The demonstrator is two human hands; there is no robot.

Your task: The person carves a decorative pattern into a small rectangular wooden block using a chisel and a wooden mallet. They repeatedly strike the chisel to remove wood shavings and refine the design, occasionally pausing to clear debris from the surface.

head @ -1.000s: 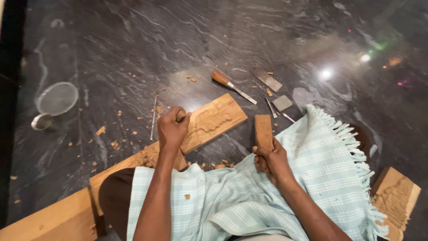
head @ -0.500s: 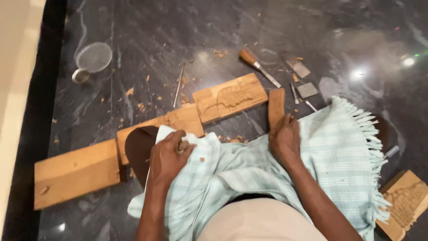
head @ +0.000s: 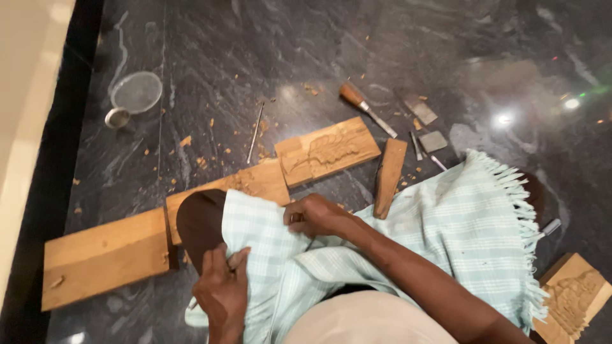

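Pale green checked cloth (head: 408, 248) with a fringed right edge lies spread over the person's lap, and both hands work its left part. The left hand (head: 222, 292) sits low at the cloth's near left corner, its fingers curled shut on a fold of the fabric beside a dark brown rounded shape (head: 199, 223) that the cloth partly covers. The right hand (head: 317, 215) reaches across the lap to the cloth's upper edge, fingers bent and pinching the fabric there. Just beyond that hand, on the dark marble floor (head: 255, 51), a carved wooden panel (head: 328, 151) lies tilted, touching a longer plain plank (head: 233, 191) that runs down toward a wide board (head: 105, 258) at the floor's left side. A narrow wooden block (head: 389, 177) rests against the cloth's far edge. Farther out lie a wooden-handled chisel (head: 364, 108), a thin metal rod (head: 255, 132) and two flat grey stones (head: 426, 124). A small round sieve (head: 132, 95) sits near the floor's left edge, with wood chips scattered about. Another carved block (head: 570, 296) lies at the near right corner
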